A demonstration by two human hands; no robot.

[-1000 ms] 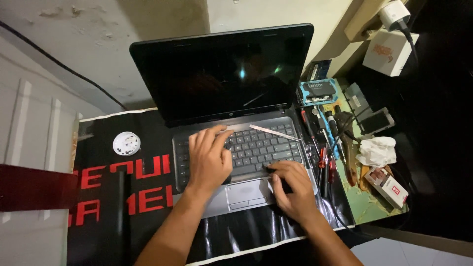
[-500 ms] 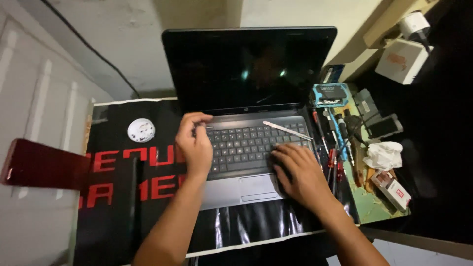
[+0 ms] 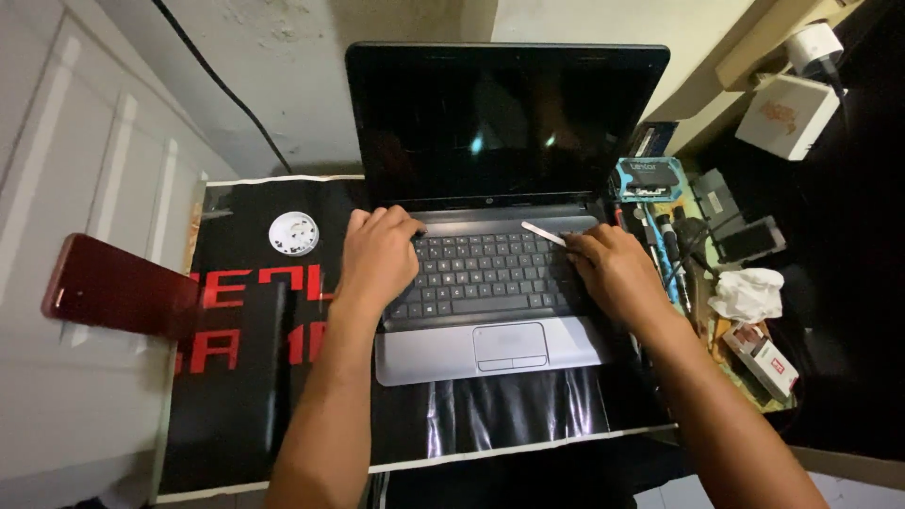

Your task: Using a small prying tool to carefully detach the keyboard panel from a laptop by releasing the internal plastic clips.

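Left hand: fingers curled, palm down, resting on the left side of the keyboard of the open laptop, holding nothing. Right hand: fingers closed on a thin pale pry tool, its tip angled across the keyboard's upper right. Both forearms reach in from below.

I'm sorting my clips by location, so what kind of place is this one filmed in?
Probably a small home repair bench for electronics. An open laptop sits on a black mat, a thin pry tool lies at the keyboard, and screwdrivers and loose parts crowd the right side.
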